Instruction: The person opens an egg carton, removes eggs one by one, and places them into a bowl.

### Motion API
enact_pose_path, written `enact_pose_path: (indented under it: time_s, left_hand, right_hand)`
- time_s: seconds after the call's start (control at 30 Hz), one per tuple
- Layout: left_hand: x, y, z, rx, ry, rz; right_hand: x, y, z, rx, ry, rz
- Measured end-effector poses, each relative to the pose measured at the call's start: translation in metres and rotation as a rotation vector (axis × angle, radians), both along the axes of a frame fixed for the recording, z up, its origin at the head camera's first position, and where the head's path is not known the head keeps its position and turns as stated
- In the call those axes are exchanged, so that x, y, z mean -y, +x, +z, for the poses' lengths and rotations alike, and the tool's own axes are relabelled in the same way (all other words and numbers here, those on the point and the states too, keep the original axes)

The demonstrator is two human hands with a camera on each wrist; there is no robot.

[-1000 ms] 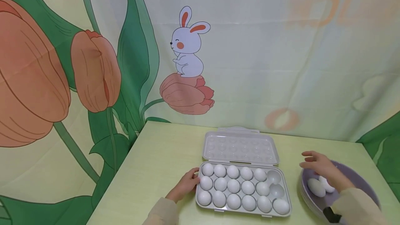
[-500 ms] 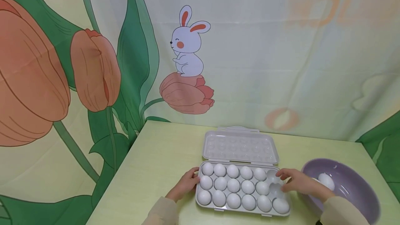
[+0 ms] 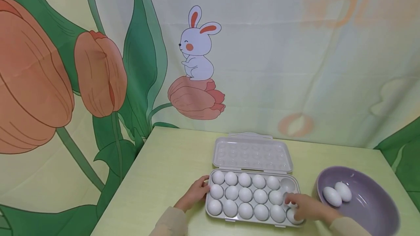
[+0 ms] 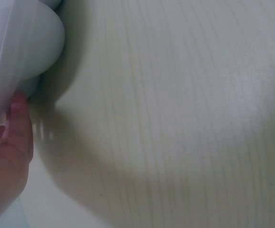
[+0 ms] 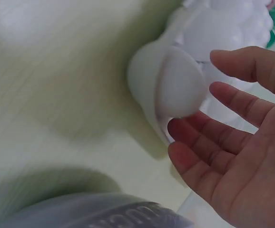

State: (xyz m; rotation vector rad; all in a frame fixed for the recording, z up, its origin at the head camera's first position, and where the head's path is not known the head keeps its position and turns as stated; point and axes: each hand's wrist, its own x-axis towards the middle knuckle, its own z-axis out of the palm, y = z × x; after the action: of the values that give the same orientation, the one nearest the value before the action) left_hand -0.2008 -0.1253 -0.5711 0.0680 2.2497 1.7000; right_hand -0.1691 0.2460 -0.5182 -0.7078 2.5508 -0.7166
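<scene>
A light plastic egg box lies with its lid folded back, most cups filled with white eggs. A back right cup holds no egg. At the box's left end my left hand pinches the rim; the left wrist view shows thumb and fingers on either side of that rim. My right hand hovers at the front right corner, partly covering the corner egg. In the right wrist view its fingers spread loosely beside this egg, with nothing held.
A purple bowl with two white eggs stands to the right of the box. The box's lid lies toward the back of the pale table. Behind it hangs a printed cloth with tulips and a rabbit.
My right hand has moved from above the bowl leftward to the box's right end, then down toward its front corner. The left hand has stayed at the box.
</scene>
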Motion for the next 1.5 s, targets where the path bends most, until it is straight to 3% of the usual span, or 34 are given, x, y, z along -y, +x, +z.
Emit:
enact_pose_path:
  time_s: [0.13,0.3,0.53,0.87,1.07,1.3,1.5]
  left_hand:
    - [0.001,0.001,-0.001,0.01,0.021,-0.002]
    - [0.002,-0.001,-0.004,0.008,0.03,-0.004]
    - [0.002,-0.002,-0.005,0.0,0.024,-0.005]
    - [0.002,-0.002,-0.005,0.005,0.018,0.001]
    - [0.0,-0.001,-0.004,0.002,0.004,0.011]
    - [0.0,0.0,-0.003,-0.007,0.008,0.014]
    - [-0.001,0.001,-0.001,-0.003,0.012,0.016]
  right_hand:
    - [0.002,0.004,-0.007,-0.083,0.103,0.014]
    - [0.003,0.008,-0.017,-0.255,0.191,0.057]
    - [0.007,0.016,-0.019,-0.377,0.232,0.037]
    - [0.007,0.017,-0.022,-0.525,0.265,0.112]
    - [0.005,0.017,-0.022,-0.503,0.219,0.111]
    - [0.004,0.009,-0.015,-0.281,0.094,0.019]
    - [0.002,0.002,-0.003,-0.325,-0.049,0.009]
